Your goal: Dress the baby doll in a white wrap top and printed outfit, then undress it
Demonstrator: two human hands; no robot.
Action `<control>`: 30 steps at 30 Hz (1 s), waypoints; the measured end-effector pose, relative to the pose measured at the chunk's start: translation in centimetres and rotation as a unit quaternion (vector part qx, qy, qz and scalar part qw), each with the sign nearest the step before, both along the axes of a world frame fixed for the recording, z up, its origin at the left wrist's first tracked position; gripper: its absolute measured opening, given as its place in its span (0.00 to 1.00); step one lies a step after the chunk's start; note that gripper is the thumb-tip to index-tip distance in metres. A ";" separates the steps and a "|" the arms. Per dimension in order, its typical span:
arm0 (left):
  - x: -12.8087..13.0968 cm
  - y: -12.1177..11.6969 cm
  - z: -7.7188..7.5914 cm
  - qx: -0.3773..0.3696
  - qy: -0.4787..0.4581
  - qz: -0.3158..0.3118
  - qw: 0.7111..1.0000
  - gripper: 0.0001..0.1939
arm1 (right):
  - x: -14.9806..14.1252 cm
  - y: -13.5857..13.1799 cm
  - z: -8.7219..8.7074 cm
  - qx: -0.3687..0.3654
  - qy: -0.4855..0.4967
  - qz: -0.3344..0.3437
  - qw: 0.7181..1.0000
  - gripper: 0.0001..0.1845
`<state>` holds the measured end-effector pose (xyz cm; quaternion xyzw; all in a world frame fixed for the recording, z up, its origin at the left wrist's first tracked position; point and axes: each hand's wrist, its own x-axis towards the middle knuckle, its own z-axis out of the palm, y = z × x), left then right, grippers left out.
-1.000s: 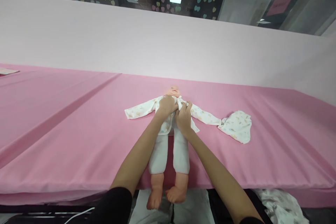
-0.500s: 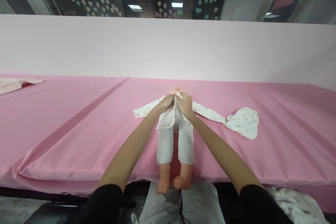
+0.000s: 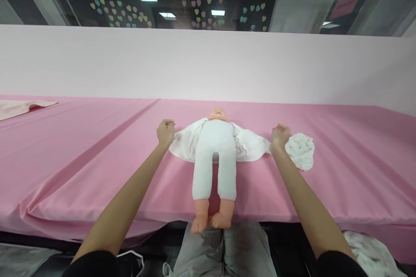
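Note:
A baby doll point(image 3: 215, 143) with a white cloth body lies on its back, head away from me, feet at the bed's front edge. Under it a white baby shirt point(image 3: 186, 143) is spread open to both sides, its printed outer face mostly turned down. My left hand point(image 3: 166, 132) is closed at the end of the shirt's left side. On the other side my right hand point(image 3: 280, 136) is closed by the right end of the shirt. The cloth inside each fist is mostly hidden. A printed white baby cap or cloth point(image 3: 301, 151) lies just right of my right hand.
The pink sheet point(image 3: 97, 151) covers the bed, with a white wall point(image 3: 208, 65) behind it. A pale pink cloth point(image 3: 22, 107) lies at the far left. Crumpled white fabric point(image 3: 373, 253) is low at the right, beside my lap.
Both hands have moved apart from the doll's chest, out to either side. The shirt front has opened and spread outward, baring the doll's white torso.

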<state>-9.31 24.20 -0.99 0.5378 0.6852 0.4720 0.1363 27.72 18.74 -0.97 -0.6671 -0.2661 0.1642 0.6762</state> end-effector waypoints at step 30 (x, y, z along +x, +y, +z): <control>11.6 -7.8 -5.7 -0.014 -0.052 -0.299 0.953 0.33 | 9.3 -6.2 -7.4 -0.350 -0.401 0.000 0.847 0.18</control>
